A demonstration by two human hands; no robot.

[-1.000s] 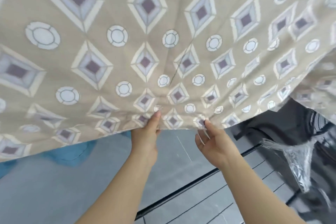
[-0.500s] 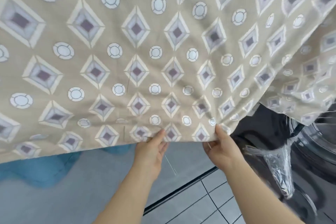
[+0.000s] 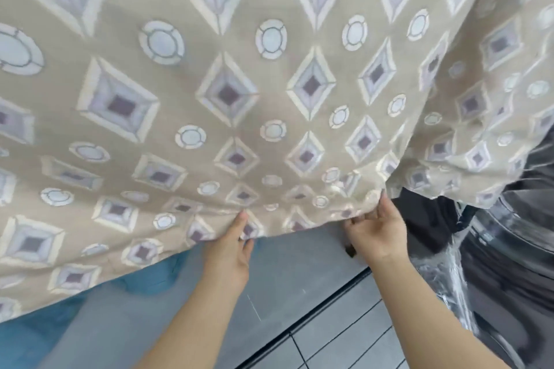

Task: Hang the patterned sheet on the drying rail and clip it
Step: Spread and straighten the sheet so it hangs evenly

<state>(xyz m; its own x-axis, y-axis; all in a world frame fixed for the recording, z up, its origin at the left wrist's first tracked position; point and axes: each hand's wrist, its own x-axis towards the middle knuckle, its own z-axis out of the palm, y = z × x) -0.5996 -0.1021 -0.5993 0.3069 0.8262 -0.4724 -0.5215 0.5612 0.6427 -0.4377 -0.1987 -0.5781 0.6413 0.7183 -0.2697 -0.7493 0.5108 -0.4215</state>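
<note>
The patterned sheet [image 3: 239,84], beige with purple diamonds and white circles, hangs in front of me and fills most of the view. My left hand [image 3: 232,252] pinches its lower hem, thumb on the front. My right hand [image 3: 376,234] pinches the hem further right, where the cloth bunches into folds. A second fold of the sheet hangs at the right. The drying rail and any clips are out of view.
Below the hem lies a grey floor [image 3: 293,278] with a dark track and grey tiles [image 3: 344,338]. Something blue [image 3: 45,329] shows under the sheet at the lower left. A dark appliance with clear plastic wrap [image 3: 449,293] stands at the right.
Both hands have shifted rightward along the hem and now sit wider apart. The sheet looks closer and larger, and the view has turned toward the dark appliance.
</note>
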